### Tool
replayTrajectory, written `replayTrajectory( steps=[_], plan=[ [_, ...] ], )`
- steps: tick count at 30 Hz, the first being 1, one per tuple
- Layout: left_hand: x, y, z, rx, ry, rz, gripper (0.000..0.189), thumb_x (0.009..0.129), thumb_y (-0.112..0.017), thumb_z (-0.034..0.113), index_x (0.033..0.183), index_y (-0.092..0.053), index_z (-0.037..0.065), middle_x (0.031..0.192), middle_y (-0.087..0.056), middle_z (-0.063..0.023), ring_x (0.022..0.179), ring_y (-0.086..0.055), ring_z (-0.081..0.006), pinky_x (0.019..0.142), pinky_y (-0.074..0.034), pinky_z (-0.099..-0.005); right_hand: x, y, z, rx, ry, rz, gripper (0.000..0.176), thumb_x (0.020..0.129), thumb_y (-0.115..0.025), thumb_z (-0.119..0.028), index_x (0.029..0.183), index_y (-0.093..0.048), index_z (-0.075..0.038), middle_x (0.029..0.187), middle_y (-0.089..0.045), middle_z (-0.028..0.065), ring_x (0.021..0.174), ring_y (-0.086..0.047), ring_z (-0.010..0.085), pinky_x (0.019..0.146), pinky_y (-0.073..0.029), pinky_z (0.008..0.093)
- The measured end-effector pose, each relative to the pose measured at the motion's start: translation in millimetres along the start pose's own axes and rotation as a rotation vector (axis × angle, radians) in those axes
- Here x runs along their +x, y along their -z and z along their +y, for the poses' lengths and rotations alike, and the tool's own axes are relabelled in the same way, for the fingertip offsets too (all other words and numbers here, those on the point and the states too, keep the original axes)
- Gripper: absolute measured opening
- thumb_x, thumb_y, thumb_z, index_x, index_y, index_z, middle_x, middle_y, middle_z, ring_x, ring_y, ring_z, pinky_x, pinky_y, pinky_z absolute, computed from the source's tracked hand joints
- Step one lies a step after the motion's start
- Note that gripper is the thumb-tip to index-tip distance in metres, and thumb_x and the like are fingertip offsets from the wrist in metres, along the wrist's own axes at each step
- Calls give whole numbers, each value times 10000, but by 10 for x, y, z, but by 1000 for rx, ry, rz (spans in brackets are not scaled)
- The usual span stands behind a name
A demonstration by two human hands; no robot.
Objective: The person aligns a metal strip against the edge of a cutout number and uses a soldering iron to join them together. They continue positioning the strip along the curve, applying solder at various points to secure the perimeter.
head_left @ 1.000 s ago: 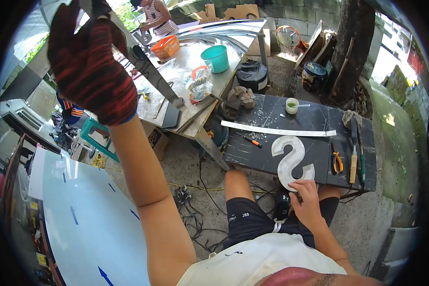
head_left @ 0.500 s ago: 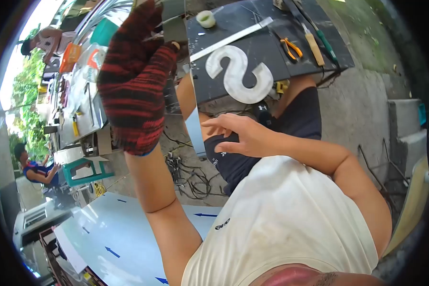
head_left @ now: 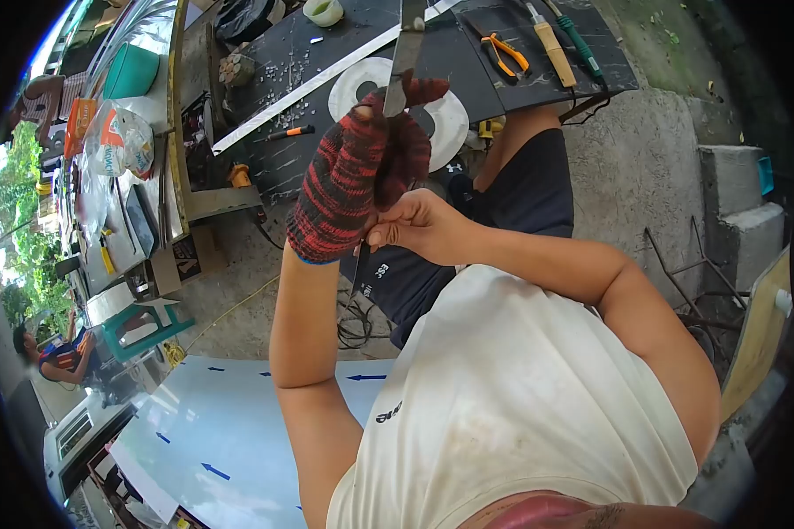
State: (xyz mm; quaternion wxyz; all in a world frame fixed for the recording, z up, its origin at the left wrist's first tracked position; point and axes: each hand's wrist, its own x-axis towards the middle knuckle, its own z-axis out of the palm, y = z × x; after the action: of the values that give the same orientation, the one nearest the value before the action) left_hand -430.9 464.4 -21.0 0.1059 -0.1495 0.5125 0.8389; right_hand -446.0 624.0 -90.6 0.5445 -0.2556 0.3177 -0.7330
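My left hand (head_left: pixel 348 176) wears a red-and-black striped knit glove. Its fingers close around a shiny metal strip (head_left: pixel 406 57) that rises above the glove, seen nearly edge-on. My bare right hand (head_left: pixel 423 225) is just below the glove, its thumb and fingers pinched at the strip's lower part; the exact contact is partly hidden. Behind the glove, a white letter S (head_left: pixel 450 123) lies on the dark table (head_left: pixel 278 167), its middle covered by the glove and strip. A long light-coloured straight bar (head_left: pixel 282 104) lies across the table beside it.
Orange-handled pliers (head_left: pixel 505 57), a wooden-handled tool (head_left: pixel 551 53) and a green-handled tool (head_left: pixel 580 48) lie at the table's right. An orange-and-black tool (head_left: pixel 289 133) lies near scattered bits. A blue-white sheet (head_left: pixel 265 432) with arrows is below left. Another person (head_left: pixel 66 357) sits at far left.
My gloved left hand has come down and right, turning the strip from broadside to nearly edge-on. My right hand, fingers apart before, now pinches at the strip below the glove.
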Motion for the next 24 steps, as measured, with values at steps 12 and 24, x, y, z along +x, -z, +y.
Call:
replayTrajectory(
  steps=[12, 24],
  plan=[
    [270, 299, -965, 1532, 77, 524, 482, 996, -648, 375, 1467, -564, 320, 1124, -679, -127, 945, -716, -320, 803, -572, -445, -525, 944, -123, -1252, 93, 287, 259, 899, -710, -47, 1156, -704, -17, 1088, -680, 126, 1055, -634, 306, 907, -524, 389],
    [558, 452, -1260, 1552, -98, 564, 471, 951, -713, 303, 1414, -623, 297, 1174, -638, -135, 948, -706, -306, 798, -590, -432, -351, 1338, -256, -1624, 180, 457, 352, 859, -727, -32, 1210, -702, -39, 1273, -620, 92, 1172, -553, 311, 989, -468, 427]
  ],
)
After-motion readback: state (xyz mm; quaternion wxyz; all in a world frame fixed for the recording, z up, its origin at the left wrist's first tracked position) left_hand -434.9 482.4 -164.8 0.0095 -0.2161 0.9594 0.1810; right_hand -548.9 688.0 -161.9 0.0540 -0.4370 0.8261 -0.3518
